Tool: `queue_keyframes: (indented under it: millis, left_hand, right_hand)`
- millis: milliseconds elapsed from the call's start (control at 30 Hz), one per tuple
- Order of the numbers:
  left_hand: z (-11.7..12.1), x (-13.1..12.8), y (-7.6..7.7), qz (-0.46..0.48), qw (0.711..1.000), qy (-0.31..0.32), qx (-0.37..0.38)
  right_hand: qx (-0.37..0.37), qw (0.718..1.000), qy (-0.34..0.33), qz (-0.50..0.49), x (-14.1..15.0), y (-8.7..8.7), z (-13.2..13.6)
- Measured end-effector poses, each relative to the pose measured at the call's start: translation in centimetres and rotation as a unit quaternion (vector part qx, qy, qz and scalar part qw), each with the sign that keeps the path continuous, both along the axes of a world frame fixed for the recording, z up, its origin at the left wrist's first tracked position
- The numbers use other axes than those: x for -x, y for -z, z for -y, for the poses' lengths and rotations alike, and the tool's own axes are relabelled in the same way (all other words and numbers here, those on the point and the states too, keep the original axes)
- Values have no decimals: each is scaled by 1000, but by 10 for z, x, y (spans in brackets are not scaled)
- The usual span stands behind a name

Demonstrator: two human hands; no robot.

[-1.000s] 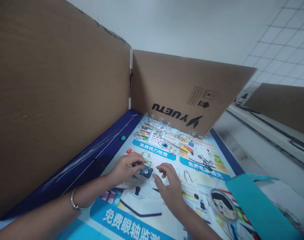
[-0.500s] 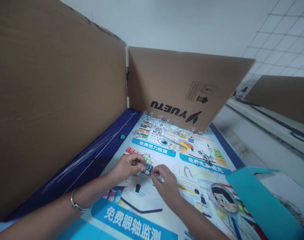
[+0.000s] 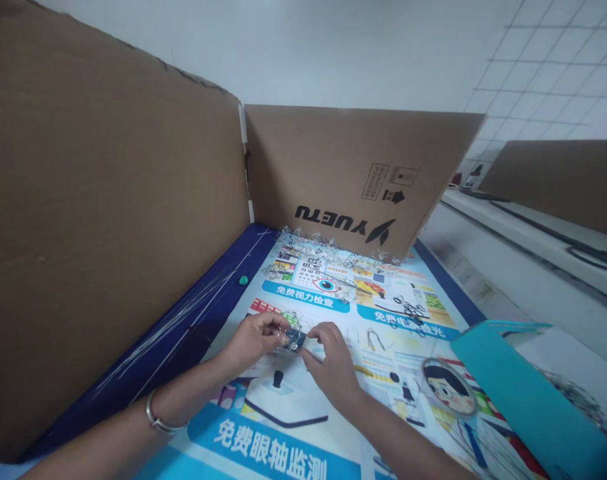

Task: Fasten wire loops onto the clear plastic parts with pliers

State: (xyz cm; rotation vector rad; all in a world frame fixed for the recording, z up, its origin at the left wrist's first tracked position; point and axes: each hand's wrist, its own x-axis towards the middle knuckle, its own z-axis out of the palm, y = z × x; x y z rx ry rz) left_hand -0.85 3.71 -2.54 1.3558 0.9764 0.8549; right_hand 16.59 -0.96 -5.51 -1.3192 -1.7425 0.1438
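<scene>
Above the printed sheet, my left hand pinches a small dark blue piece between thumb and fingertips. A shiny, clear round bit shows on the piece's front; its exact kind is too small to make out. My right hand has its thumb and forefinger at the right edge of the same piece, one near its upper corner and one near its lower. The remaining fingers of both hands are curled. Just right of my right hand, bent silver wires lie on the sheet.
Cardboard panels stand at the left and back. A tangle of black loops and clear, shiny bits lie farther back. A green round bit sits at left. A teal holder with thin wires is at right.
The view has shifted slightly. My right thumb and forefinger have spread farther apart at the piece's edge. My left hand still pinches the piece.
</scene>
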Motion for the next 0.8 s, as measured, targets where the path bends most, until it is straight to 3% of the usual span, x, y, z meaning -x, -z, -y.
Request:
queue_keyframes:
  millis: [233,433,567,800]
  left_hand:
    - [-8,9,-4,-7,999,45,11]
    - [-11,15,-14,85,994,52,45]
    - [-4,11,-14,135,987,37,76]
    - [11,3,-8,196,969,41,148]
  right_hand:
    - [-2,991,-110,-81,-3,-14,7]
    - [49,969,-47,-237,-3,-18,8]
    - [97,960,-103,-242,4,-19,8]
    - [219,900,-173,-335,6,-27,13]
